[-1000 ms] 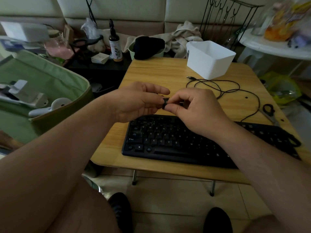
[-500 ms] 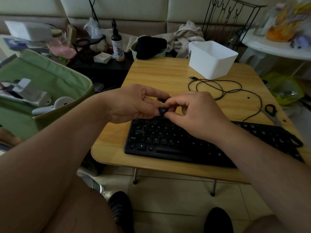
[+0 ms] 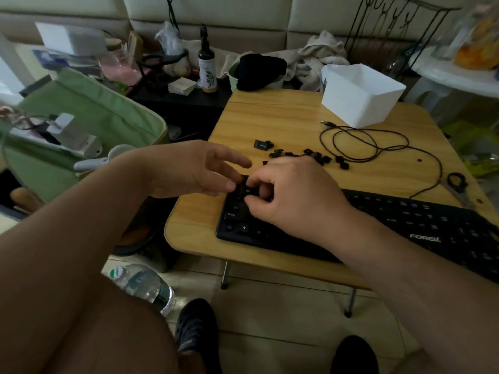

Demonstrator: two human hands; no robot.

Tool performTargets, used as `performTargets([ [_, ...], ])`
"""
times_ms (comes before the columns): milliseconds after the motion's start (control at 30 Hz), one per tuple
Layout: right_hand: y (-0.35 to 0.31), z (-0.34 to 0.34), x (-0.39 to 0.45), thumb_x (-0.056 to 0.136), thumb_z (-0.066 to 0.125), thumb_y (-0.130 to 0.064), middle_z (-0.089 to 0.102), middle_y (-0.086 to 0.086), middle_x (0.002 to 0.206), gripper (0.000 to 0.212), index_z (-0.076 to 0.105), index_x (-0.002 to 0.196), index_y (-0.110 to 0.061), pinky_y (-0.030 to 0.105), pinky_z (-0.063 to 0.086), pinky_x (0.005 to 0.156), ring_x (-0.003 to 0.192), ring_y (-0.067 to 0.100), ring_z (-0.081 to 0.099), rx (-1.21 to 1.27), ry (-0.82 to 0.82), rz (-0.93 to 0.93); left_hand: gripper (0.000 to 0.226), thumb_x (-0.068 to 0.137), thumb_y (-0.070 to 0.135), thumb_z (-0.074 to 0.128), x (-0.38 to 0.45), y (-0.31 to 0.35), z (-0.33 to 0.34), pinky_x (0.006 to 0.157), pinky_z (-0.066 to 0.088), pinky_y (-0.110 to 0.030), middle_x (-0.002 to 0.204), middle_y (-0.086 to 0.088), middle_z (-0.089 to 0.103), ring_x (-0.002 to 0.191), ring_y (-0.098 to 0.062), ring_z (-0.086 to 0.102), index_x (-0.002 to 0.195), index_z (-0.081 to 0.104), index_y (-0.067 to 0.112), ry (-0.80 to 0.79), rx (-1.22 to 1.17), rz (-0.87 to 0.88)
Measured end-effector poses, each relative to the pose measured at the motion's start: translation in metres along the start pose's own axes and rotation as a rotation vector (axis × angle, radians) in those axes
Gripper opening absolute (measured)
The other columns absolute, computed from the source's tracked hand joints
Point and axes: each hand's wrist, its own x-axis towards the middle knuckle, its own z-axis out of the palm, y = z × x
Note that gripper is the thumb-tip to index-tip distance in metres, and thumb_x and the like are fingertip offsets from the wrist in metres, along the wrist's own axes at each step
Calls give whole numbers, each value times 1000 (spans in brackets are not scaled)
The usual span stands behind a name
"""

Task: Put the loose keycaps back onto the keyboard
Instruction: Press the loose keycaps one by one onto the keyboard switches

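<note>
A black keycap sits at the upper left corner of a black keyboard, pinched between the thumb and curled fingers of the right hand. That grip is closed on the keycap, low over the key rows; whether the cap is seated cannot be told. The left hand hovers just to the left, its grip open, fingers loosely extended toward the same corner, fingertips close to the right hand's.

The keyboard lies along the near edge of a light wooden desk, running off to the right, partly covered by the right forearm. Just beyond the right hand, a scatter of loose keycaps lies on the desk, with one wider keycap set slightly apart to the left of the pile.

A thin black cable loops on the desk to the right of the pile, with its plug end pointing toward a white bin at the far side. Black-handled scissors lie near the right edge, beside the keyboard's far corner.

Behind the desk stand a spray bottle, a dark cloth in a pale bowl, and rumpled fabric. To the left is a green bag holding white items. On the tiled floor below lies a clear water bottle, with dark shoes near the bottom edge.
</note>
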Motion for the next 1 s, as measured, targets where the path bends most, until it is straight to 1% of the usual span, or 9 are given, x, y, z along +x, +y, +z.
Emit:
performTargets([
  [67, -12, 7, -1, 89, 71, -43, 65, -15, 79, 19, 76, 104, -32, 36, 58, 69, 76, 3, 59, 58, -145, 48, 44, 84, 12, 83, -4, -14, -7, 81, 56, -33, 102, 5, 73, 87, -12, 68, 116, 72, 40, 96, 190, -23],
  [100, -17, 12, -1, 89, 72, -42, 66, -14, 79, 17, 76, 102, -31, 36, 59, 69, 74, 4, 61, 70, -205, 59, 42, 82, 14, 87, -6, -21, -8, 84, 56, -38, 98, 5, 72, 86, -13, 67, 112, 73, 40, 101, 236, -46],
  [200, -25, 26, -3, 89, 73, -41, 67, -12, 82, 16, 76, 99, -30, 39, 61, 67, 75, 7, 62, 61, -293, 90, 46, 79, 18, 90, -10, -30, -5, 85, 52, -34, 92, 5, 71, 82, -9, 64, 116, 69, 36, 40, 261, -85],
  [267, -26, 29, -2, 89, 72, -42, 67, -11, 84, 16, 75, 98, -29, 40, 61, 67, 77, 9, 62, 46, -296, 121, 52, 78, 23, 91, -10, -27, 0, 81, 51, -32, 91, 4, 70, 80, -8, 63, 121, 64, 37, 21, 264, -81],
  [367, -28, 28, -1, 89, 73, -43, 65, -11, 85, 15, 74, 98, -30, 40, 60, 68, 78, 10, 62, 52, -294, 139, 61, 76, 30, 92, -8, -23, 7, 83, 52, -37, 89, 3, 71, 81, -12, 63, 124, 56, 40, -2, 312, -96],
  [567, -29, 30, -4, 90, 73, -42, 65, -11, 83, 14, 74, 96, -29, 37, 60, 69, 77, 8, 62, 77, -272, 163, 75, 74, 27, 93, -5, -18, 10, 79, 50, -35, 87, 0, 69, 78, -13, 61, 132, 46, 38, -1, 327, -124],
  [700, -28, 31, -5, 92, 71, -42, 66, -11, 82, 13, 74, 95, -29, 38, 60, 68, 77, 10, 62, 93, -249, 165, 78, 74, 27, 93, -6, -19, 9, 81, 51, -37, 85, 4, 69, 78, -13, 62, 133, 44, 38, 0, 335, -136],
  [833, -30, 32, -6, 92, 70, -39, 65, -9, 79, 11, 72, 92, -28, 39, 60, 66, 75, 11, 63, 90, -243, 153, 82, 72, 26, 94, -7, -19, 9, 86, 53, -41, 89, 1, 71, 81, -16, 63, 135, 43, 37, -6, 335, -140],
  [1000, -32, 34, -9, 92, 68, -41, 64, -9, 77, 13, 70, 92, -28, 38, 59, 65, 74, 11, 62, 64, -225, 155, 81, 73, 26, 94, -7, -19, 9, 82, 50, -38, 86, 2, 70, 79, -17, 62, 135, 42, 36, -20, 327, -134],
])
